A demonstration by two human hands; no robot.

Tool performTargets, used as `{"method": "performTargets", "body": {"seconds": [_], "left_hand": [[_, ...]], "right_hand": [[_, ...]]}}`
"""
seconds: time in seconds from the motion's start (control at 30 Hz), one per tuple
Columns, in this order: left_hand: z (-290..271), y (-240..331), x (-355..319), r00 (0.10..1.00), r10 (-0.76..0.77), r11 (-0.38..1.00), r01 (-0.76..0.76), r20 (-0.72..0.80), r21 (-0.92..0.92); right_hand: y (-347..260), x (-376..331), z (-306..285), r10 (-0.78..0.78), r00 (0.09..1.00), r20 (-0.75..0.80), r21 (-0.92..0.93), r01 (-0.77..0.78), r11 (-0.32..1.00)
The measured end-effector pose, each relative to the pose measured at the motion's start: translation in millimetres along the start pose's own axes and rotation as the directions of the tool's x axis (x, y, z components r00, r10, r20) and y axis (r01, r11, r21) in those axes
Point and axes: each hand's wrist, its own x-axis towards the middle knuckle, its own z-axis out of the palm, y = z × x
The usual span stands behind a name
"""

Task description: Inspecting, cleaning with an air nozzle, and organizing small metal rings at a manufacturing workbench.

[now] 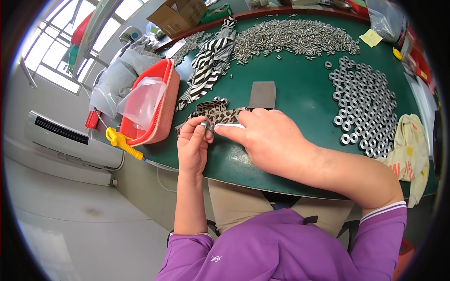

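Note:
Near the front edge of the green table, my left hand [192,149] pinches a small metal ring [205,124] between thumb and fingers. My right hand [274,140] is closed around a slim white-handled tool [230,125], with the index finger stretched along it toward the ring. The tool's tip is at the ring or just beside it; fingers hide the exact contact. Behind both hands lies a crumpled leopard-print cloth [225,117], a few small metal rings at its far side. A grey rectangular block [262,95] rests just beyond my right hand.
Many metal rings [363,105] stand spread at the right. A heap of small metal pins [295,37] covers the back. Left are a red plastic basket [171,93], a yellow air gun [119,139] with its hose, and a striped cloth [206,65]. A pale cloth [408,150] hangs over the right edge.

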Motion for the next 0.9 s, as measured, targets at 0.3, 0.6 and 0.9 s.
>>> {"method": "performTargets", "body": {"seconds": [0.3,0.6,0.9], "left_hand": [[-2,0,1,0.999,-0.019,1.000,0.019,0.027,0.002],[-2,1,-1,0.999,0.024,0.999,-0.025,0.034,0.023],[2,1,1,0.999,-0.037,0.999,0.037,0.003,0.008]], "right_hand": [[-3,-3,5,0.042,0.998,0.042,0.096,-0.046,0.994],[-1,-1,11,0.160,0.987,0.033,0.351,-0.162,0.922],[-1,0,0,-0.068,0.997,-0.045,-0.068,0.065,0.996]]}}
